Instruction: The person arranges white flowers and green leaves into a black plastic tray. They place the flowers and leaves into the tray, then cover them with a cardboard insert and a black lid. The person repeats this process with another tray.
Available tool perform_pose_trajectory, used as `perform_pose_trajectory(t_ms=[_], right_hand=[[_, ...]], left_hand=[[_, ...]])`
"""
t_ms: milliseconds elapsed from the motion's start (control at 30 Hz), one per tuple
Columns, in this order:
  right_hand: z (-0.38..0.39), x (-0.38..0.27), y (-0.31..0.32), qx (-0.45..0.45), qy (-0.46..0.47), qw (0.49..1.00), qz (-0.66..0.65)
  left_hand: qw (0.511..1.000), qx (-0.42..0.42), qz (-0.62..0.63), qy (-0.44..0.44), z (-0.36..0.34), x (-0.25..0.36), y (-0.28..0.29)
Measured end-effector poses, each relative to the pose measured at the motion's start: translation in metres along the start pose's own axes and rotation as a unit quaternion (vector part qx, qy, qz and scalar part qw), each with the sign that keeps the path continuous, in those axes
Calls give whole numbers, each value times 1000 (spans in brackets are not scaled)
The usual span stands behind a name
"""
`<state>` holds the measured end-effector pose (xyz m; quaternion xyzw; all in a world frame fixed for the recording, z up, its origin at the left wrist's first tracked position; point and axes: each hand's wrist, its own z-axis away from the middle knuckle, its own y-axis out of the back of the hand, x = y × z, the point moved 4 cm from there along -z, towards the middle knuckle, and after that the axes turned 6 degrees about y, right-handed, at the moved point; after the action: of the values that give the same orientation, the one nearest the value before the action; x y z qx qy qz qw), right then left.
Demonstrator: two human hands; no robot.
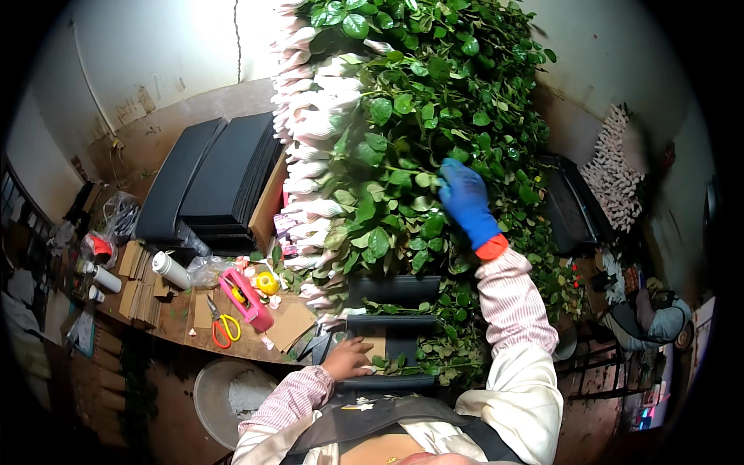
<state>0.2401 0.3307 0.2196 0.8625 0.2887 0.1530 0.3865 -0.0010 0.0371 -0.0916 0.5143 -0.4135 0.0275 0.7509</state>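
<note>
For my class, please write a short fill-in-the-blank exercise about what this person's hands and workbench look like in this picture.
1. The right hand wears a ___ glove and reaches into the leafy stems.
2. The left hand is ___ and rests on a black ridged sheet.
3. The scissors on the bench have orange and ___ handles.

Missing words: blue; bare; yellow

A flower-packing workshop: heaped wrapped rose stems (387, 155), stacked black sheets (225, 174), scissors (223, 325) on a worn bench (178, 318).

Brown bench (178, 322): leafy stems (411, 139), black sheets (225, 174), scissors (223, 324), white bottle (170, 270).
</note>
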Motion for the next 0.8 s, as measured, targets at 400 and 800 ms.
perform_pose_trajectory(t_ms=[400, 800], right_hand=[[136, -89, 130, -46, 170, 979, -107], [179, -136, 111, -258, 115, 944, -168]], left_hand=[[955, 30, 294, -12, -3, 7, 12], [967, -49, 237, 76, -3, -24, -10]])
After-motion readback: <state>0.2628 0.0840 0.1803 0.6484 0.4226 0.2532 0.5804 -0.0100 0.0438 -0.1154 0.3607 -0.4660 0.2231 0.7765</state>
